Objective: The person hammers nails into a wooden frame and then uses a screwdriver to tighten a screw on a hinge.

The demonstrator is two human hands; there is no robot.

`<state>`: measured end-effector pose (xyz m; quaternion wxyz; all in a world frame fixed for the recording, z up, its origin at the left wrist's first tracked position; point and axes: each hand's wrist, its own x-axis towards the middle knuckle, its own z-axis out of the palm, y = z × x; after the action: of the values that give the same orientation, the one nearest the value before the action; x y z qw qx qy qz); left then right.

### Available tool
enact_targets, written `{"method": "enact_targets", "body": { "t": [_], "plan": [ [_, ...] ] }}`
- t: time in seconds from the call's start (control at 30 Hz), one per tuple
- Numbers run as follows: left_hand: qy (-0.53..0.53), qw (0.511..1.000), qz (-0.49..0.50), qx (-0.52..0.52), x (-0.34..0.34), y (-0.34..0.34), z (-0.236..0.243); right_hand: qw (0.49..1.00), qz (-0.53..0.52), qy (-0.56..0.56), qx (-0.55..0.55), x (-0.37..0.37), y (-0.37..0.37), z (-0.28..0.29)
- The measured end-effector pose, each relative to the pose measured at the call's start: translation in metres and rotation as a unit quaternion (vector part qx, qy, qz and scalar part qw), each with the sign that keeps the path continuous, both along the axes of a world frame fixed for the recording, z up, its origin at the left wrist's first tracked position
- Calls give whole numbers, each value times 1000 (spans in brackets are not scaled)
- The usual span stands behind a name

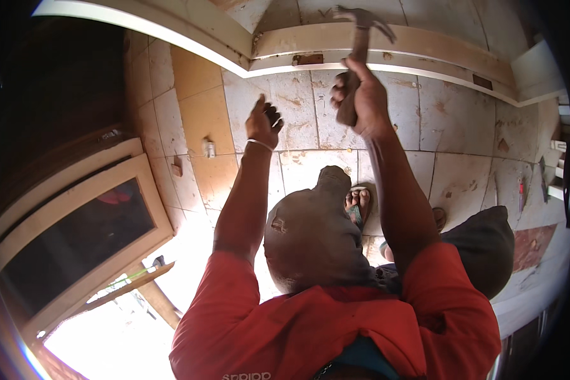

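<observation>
I hold a claw hammer (365,20) upright in my right hand (361,101), its fingers around the handle and its head over a cream wooden frame (430,44) that lies across the top of the view. My left hand (264,121), left of the hammer and below the frame, has curled fingers; what they hold, if anything, is hidden. My knees and sandalled foot (358,202) show below my hands.
Stained floor tiles (456,120) carry debris, a small pale cylinder (209,147) at left and a red-handled tool (522,193) at right. A framed dark glass panel (76,240) stands at the lower left, beside a bright opening.
</observation>
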<state>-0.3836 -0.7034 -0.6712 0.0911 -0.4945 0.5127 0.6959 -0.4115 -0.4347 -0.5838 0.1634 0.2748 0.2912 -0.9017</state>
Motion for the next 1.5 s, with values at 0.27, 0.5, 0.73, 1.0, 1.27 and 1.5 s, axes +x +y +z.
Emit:
{"method": "enact_targets", "body": {
  "t": [0.27, 0.5, 0.73, 1.0, 1.27, 1.5],
  "plan": [
    [297, 701, -244, -600, -28, 57, -25, 977, 9, 5, 211, 21, 26, -43],
    [306, 639, -293, -642, -69, 79, -21, 904, 35, 200, 377, 88, 43, -146],
    [196, 748, -490, -403, 24, -5, -8, 935, 157, 131, 289, 128, 6, -162],
    [-188, 727, -184, -634, 208, -334, -99, 598, 385, 316, 628, 147, 2, -137],
    [-297, 662, -201, -659, 226, -520, -164, 493, 465, 451, 581, 83, 13, -93],
    [-81, 719, -143, -675, 225, -519, -170, 392, 212, 491, 749, -57, -50, -74]
  ]
}}
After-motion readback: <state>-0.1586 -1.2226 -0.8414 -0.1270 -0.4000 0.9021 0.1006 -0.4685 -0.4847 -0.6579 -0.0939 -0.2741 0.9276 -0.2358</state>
